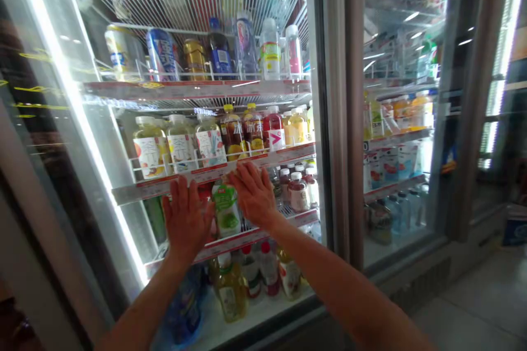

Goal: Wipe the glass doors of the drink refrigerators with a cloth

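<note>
Both my hands reach into an open drinks fridge at the third shelf from the top. My left hand [187,219] is flat with fingers stretched out, its palm against the left side of a green-labelled bottle [226,208]. My right hand [253,193] also has its fingers extended and presses on the bottle's right side and top. The bottle stands upright between the two palms on the wire shelf [239,241]. Red-capped small bottles [298,189] stand just right of my right hand.
The shelf above carries pale tea bottles [181,145] and yellow-capped drinks [242,129]; the top shelf has cans and bottles [197,55]. Bottles crowd the bottom shelf [255,274]. The open glass door [53,137] stands left. A closed fridge door [395,109] is on the right.
</note>
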### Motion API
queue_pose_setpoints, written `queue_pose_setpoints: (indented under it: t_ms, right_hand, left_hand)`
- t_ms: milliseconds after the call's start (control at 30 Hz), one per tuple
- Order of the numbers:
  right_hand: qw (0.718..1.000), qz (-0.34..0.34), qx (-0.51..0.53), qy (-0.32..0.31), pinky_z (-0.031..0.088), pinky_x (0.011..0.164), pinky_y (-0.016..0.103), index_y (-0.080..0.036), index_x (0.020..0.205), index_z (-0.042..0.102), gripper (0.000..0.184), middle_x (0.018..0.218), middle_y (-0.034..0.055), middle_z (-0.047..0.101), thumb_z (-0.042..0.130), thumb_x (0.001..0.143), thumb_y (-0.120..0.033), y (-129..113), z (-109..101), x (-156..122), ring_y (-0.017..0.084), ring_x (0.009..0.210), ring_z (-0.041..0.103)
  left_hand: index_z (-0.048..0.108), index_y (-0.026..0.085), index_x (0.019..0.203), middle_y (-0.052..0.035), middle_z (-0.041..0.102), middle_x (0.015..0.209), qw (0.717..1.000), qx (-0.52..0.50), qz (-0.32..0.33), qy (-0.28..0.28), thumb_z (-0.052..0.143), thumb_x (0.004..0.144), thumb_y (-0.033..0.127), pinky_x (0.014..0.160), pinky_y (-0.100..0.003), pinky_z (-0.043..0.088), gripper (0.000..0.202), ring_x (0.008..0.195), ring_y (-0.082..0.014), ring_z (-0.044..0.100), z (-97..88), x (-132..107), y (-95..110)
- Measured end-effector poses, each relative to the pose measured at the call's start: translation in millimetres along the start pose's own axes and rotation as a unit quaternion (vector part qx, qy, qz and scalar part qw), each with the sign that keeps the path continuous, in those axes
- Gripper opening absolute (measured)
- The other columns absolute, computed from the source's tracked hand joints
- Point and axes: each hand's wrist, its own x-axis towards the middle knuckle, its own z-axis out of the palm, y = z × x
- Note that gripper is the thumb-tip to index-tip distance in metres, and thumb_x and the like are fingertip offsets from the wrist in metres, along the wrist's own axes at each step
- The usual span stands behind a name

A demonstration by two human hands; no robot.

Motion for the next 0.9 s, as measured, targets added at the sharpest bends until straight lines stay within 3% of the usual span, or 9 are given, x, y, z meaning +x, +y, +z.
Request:
queue_pose_setpoints:
  t_ms: [100,233,300,367,533,633,767,833,900]
  right_hand:
    - [1.000,0.026,-0.011,0.012,0.011,0.115,0.048,-0.028,0.136,0.043,0.049,0.145,0.0029,0.039,0.044,0.087,-0.023,14.8,-2.9,-18.6,0.021,0.140,0.022]
    - [0.963,0.233,-0.081,0.111,0.022,0.109,0.057,-0.021,0.139,0.040,0.048,0.146,0.0117,0.037,0.033,0.091,-0.025,85.2,-16.1,-46.3,0.026,0.139,0.023]
    - [0.939,0.295,-0.096,0.148,0.025,0.105,0.059,-0.016,0.139,0.038,0.049,0.147,0.0167,0.033,0.030,0.092,-0.026,92.8,-16.6,-49.5,0.029,0.140,0.022]
    - [0.954,0.253,-0.080,0.143,0.026,0.106,0.057,-0.014,0.139,0.039,0.049,0.146,0.0179,0.033,0.031,0.091,-0.024,69.6,-10.3,-46.5,0.028,0.141,0.019]
    - [0.999,-0.009,-0.018,0.049,0.013,0.115,0.046,-0.024,0.133,0.048,0.047,0.140,0.0066,0.046,0.042,0.087,-0.023,-6.7,8.6,-45.1,0.021,0.139,0.024]
    - [0.996,0.028,-0.034,0.074,0.016,0.114,0.049,-0.023,0.134,0.046,0.048,0.139,0.0084,0.047,0.041,0.087,-0.022,20.1,0.6,-63.0,0.022,0.138,0.028]
    - [0.965,0.198,-0.098,0.144,0.023,0.108,0.058,-0.013,0.141,0.034,0.051,0.142,0.0190,0.040,0.035,0.091,-0.022,83.6,-14.8,-80.8,0.028,0.139,0.025]
    - [0.962,0.200,-0.106,0.152,0.025,0.107,0.056,-0.010,0.143,0.028,0.054,0.140,0.0204,0.042,0.035,0.091,-0.021,83.5,-15.3,-78.5,0.027,0.140,0.022]
    - [0.981,0.124,-0.086,0.125,0.022,0.110,0.052,-0.013,0.142,0.032,0.053,0.138,0.0159,0.047,0.038,0.089,-0.020,59.7,-9.8,-73.0,0.025,0.140,0.020]
  left_hand:
    - [0.005,0.023,0.146,-0.0135,0.019,0.151,1.000,-0.001,0.011,-0.009,0.044,0.089,0.037,0.113,-0.052,0.014,0.071,0.141,-0.0263,0.013,0.1,-13.8,3.8]
    - [0.004,0.023,0.146,-0.0134,0.019,0.151,1.000,0.002,0.021,0.010,0.046,0.089,0.035,0.113,-0.051,0.013,0.072,0.141,-0.0246,0.012,4.4,-21.6,5.4]
    - [0.004,0.023,0.146,-0.0134,0.018,0.151,1.000,-0.002,0.019,0.014,0.045,0.089,0.034,0.113,-0.052,0.012,0.072,0.141,-0.0247,0.011,7.0,-21.6,5.6]
    - [0.004,0.023,0.146,-0.0132,0.017,0.152,1.000,-0.007,0.012,0.013,0.045,0.089,0.035,0.113,-0.053,0.011,0.071,0.141,-0.0254,0.010,8.4,-20.8,5.5]
    - [0.006,0.024,0.146,-0.0131,0.021,0.151,1.000,-0.009,0.009,0.009,0.045,0.089,0.035,0.113,-0.052,0.014,0.070,0.141,-0.0260,0.014,4.7,-19.2,3.3]
    - [0.006,0.024,0.146,-0.0125,0.021,0.151,1.000,-0.004,0.022,0.009,0.048,0.088,0.033,0.113,-0.050,0.015,0.072,0.141,-0.0248,0.014,1.5,-20.8,2.9]
    - [0.006,0.025,0.146,-0.0106,0.017,0.152,1.000,-0.006,0.021,0.006,0.048,0.088,0.030,0.114,-0.049,0.012,0.072,0.141,-0.0240,0.010,4.5,-26.6,9.3]
    - [0.005,0.022,0.146,-0.0105,0.013,0.152,1.000,-0.002,0.009,0.014,0.046,0.089,0.028,0.115,-0.049,0.010,0.071,0.142,-0.0232,0.006,8.5,-29.5,14.7]
    - [0.005,0.019,0.146,-0.0107,0.010,0.153,1.000,0.000,0.000,0.025,0.046,0.089,0.028,0.115,-0.049,0.008,0.071,0.142,-0.0226,0.003,12.2,-33.5,20.0]
